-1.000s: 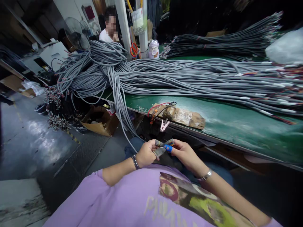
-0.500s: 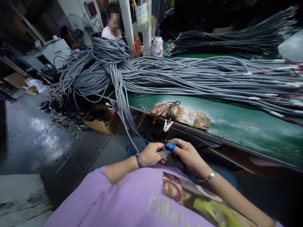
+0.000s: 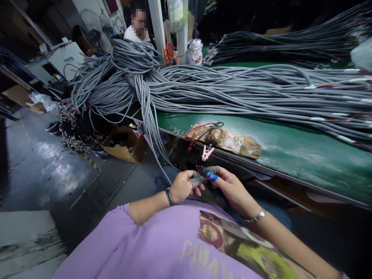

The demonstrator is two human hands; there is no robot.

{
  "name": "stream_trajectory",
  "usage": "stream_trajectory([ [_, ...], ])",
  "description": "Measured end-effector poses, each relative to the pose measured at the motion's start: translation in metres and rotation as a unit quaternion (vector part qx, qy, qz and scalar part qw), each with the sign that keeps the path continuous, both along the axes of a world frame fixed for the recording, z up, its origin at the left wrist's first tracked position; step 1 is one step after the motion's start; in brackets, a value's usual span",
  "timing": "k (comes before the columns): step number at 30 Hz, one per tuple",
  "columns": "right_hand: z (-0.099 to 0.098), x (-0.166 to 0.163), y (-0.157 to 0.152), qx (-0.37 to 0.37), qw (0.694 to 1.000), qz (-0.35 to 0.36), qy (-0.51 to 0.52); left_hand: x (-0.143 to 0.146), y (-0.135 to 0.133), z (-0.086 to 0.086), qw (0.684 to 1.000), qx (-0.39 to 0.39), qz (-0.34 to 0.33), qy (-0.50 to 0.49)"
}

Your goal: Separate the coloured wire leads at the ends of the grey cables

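Note:
Close in front of my body, my left hand (image 3: 183, 186) and my right hand (image 3: 227, 186) meet fingertip to fingertip. Between them shows a small fan of thin coloured wires (image 3: 199, 169), at the end of a grey cable. My left hand pinches the cable end, with grey tape wrapped on its thumb and a finger. Blue tape on the thumb and grey tape on a finger mark my right hand, which pinches the wires. A strand of grey cable (image 3: 163, 174) runs down from the bench toward my left hand. The exact grip inside the fingertips is hidden.
A thick bundle of grey cables (image 3: 203, 89) lies along the green bench (image 3: 290, 143). On its near edge are a taped cardboard strip (image 3: 241, 145) with red and black leads and a pink clip (image 3: 207, 153). A cardboard box (image 3: 124, 145) stands below; a person (image 3: 136, 29) sits beyond.
My hands have moved slightly apart, and coloured wires now show spread between them. The left fingers have loosened a little. The view has shifted slightly.

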State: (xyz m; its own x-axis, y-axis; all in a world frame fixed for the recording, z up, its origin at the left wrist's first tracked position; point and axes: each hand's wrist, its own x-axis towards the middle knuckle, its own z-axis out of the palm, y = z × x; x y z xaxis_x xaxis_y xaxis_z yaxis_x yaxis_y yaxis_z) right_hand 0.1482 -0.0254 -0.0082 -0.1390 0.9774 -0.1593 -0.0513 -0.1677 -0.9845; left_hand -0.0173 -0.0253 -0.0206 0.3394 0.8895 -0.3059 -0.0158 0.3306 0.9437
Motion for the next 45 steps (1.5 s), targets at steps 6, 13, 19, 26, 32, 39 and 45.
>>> stream_trajectory([
  [6,0.006,-0.004,0.005,0.005,0.998,0.06,-0.014,-0.001,-0.001,0.002,0.999,0.0,-0.036,0.009],
  [13,-0.011,-0.005,0.003,-0.029,0.999,-0.024,0.002,-0.003,-0.001,-0.002,0.999,0.04,-0.001,0.017],
  [19,0.002,-0.005,0.003,-0.009,0.998,0.058,0.016,-0.001,-0.002,-0.002,0.998,0.005,-0.054,0.008],
  [26,-0.006,-0.006,0.002,-0.01,1.0,0.021,-0.009,-0.003,-0.003,0.0,0.999,0.018,-0.046,0.022],
  [32,-0.01,-0.009,-0.002,-0.016,1.0,-0.009,-0.003,-0.001,-0.001,0.001,0.998,0.01,-0.052,0.024],
  [39,-0.004,-0.005,-0.001,0.009,1.0,-0.007,-0.013,-0.006,0.002,0.002,0.998,0.027,-0.054,0.031],
  [45,0.001,-0.002,-0.001,-0.025,0.999,0.026,0.005,-0.006,0.001,0.005,0.999,0.012,-0.024,0.02],
])
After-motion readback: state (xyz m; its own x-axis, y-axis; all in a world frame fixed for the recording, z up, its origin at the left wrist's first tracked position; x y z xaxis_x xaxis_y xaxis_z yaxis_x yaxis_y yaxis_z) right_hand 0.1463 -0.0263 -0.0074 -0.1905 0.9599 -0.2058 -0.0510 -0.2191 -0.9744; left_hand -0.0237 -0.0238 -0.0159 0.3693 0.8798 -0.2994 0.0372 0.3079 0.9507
